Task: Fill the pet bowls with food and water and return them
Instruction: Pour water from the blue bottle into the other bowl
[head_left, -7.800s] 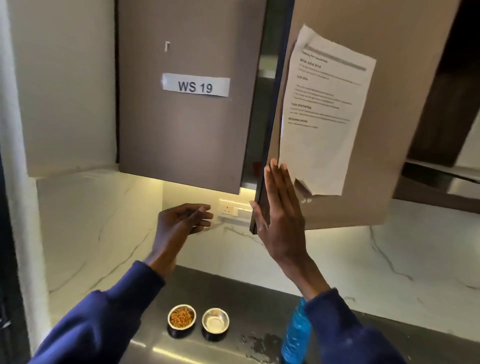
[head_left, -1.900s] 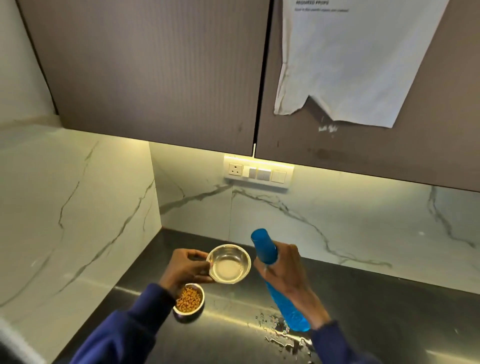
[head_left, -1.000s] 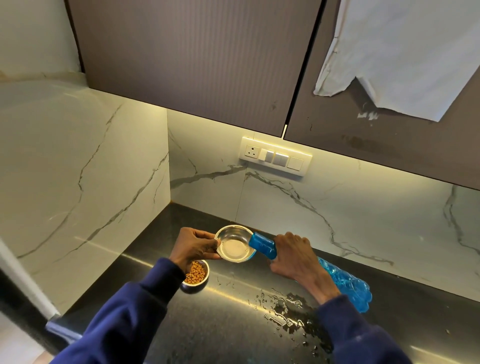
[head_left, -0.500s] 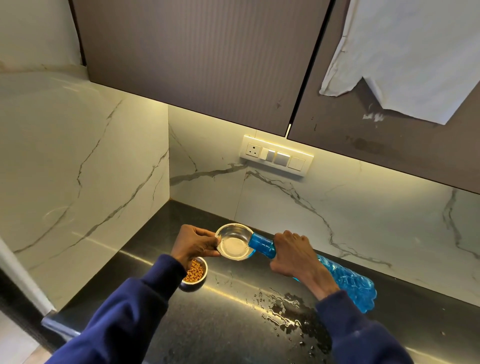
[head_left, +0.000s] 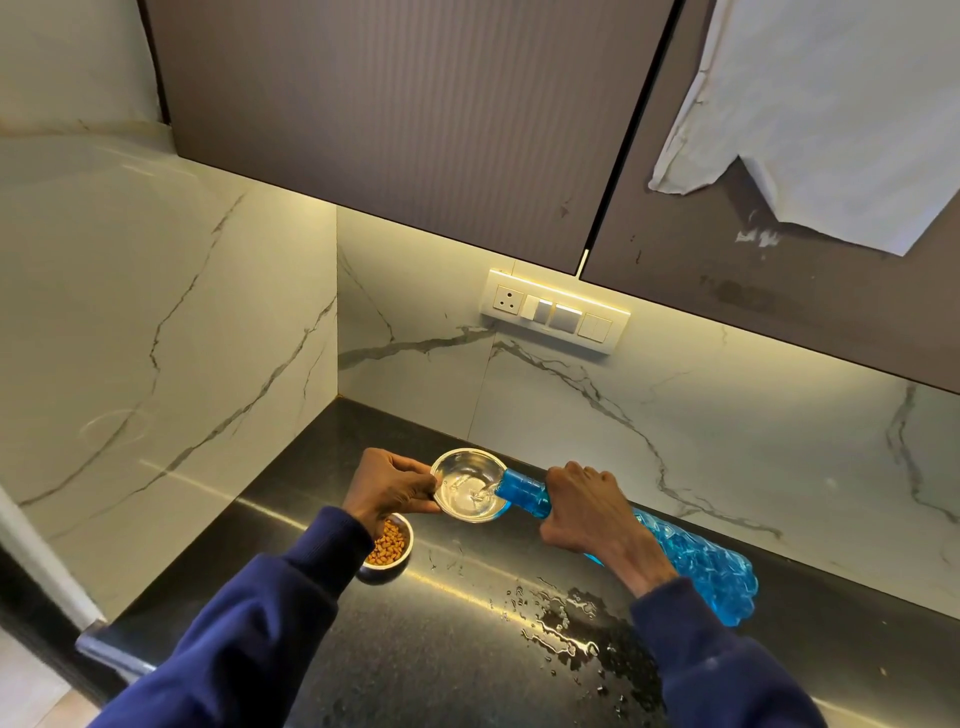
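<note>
My left hand (head_left: 389, 486) pinches the left rim of a small steel bowl (head_left: 465, 491) and holds it above the dark counter. My right hand (head_left: 584, 512) grips a blue plastic bottle (head_left: 696, 561) that lies tipped almost flat, its open neck over the bowl's right rim. Water runs from the neck into the bowl, which holds a shallow pool. A second steel bowl (head_left: 388, 545) filled with brown kibble stands on the counter just below my left wrist, partly hidden by my sleeve.
A puddle of spilled water (head_left: 571, 621) lies on the black counter (head_left: 441, 649) in front of my right arm. Marble walls close the corner at left and back. A socket and switch plate (head_left: 553, 317) sits under the shut wall cabinets (head_left: 415, 119), which bear a paper sheet (head_left: 831, 114).
The bottle went from upright to tipped over the bowl, and water now flows into it. Over the last half second both hands have stayed nearly still.
</note>
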